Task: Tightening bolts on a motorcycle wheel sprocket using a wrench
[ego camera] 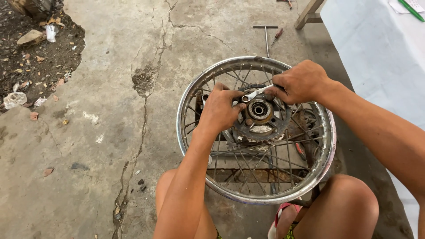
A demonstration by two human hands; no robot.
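Spoked wheel lies flat, on what looks like a low metal stand, between the person's knees on the cracked concrete floor. Chrome rim, scuffed and rust-spotted. Rusty sprocket is bolted around the hub, teeth facing up.

Right hand is closed around the shank of a silver wrench, gripping it near the far end. Wrench ring end sits at the upper-left edge of the sprocket, just beside the hub; cannot tell whether it is seated on a nut.

Left hand is curled, fingers down on the sprocket's left side, fingertips touching or nearly touching the wrench ring end. Whether it pinches something small underneath is hidden by the hand itself.

Both forearms reach in from the bottom and right of the view, over the rim.

Around it: T-handle wrench and a red-handled screwdriver lie on the floor just beyond the wheel's far edge. White-covered desk at right, with a green pen near its top corner. Dirt patch with litter and stones at top left, well apart from the wheel.
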